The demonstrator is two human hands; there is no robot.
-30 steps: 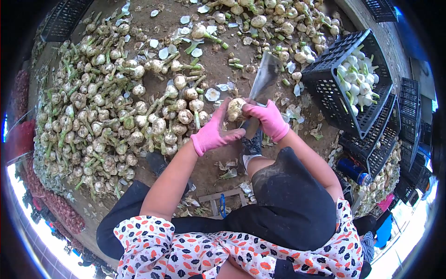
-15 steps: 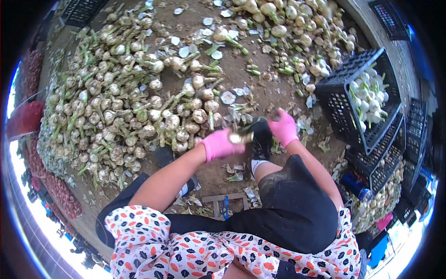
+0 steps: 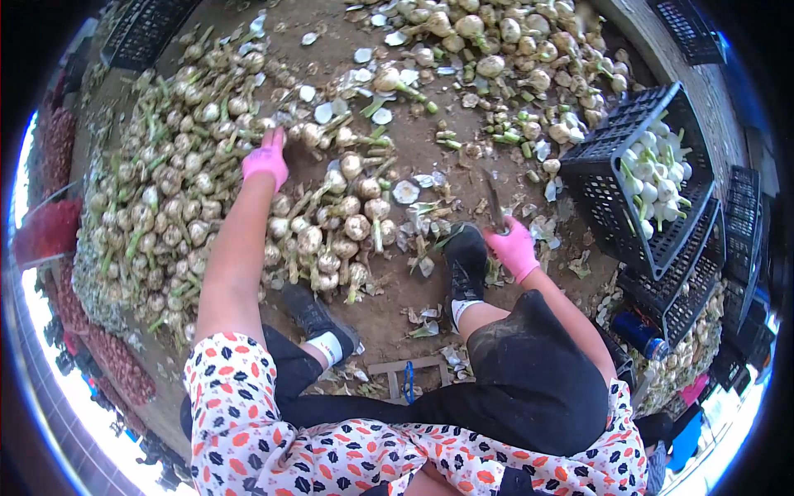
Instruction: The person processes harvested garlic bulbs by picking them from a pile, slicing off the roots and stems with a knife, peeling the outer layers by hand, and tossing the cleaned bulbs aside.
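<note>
Stretched out to the upper left, my left hand (image 3: 266, 164) wears a pink glove and touches the edge of a large pile of bulbs (image 3: 174, 174) with green stems; its fingers point forward, and whether a bulb is under them is hidden. My right hand (image 3: 513, 248), also in a pink glove, is closed around the handle of a knife (image 3: 494, 198) beside my right shoe. The blade is seen nearly edge-on and points forward. A smaller group of bulbs (image 3: 356, 225) lies between my hands on the soil.
A tilted black crate (image 3: 591, 186) at the right holds trimmed white bulbs (image 3: 655, 178). More black crates (image 3: 674, 281) and a blue can (image 3: 638, 333) are beside it. Another bulb pile (image 3: 529, 41) lies at the top. My shoes (image 3: 467, 260) stand on soil among peelings.
The bulb that was between my hands is no longer there. My left hand has moved far forward and left to the large pile. My right hand has moved right with the knife, its blade turned edge-on.
</note>
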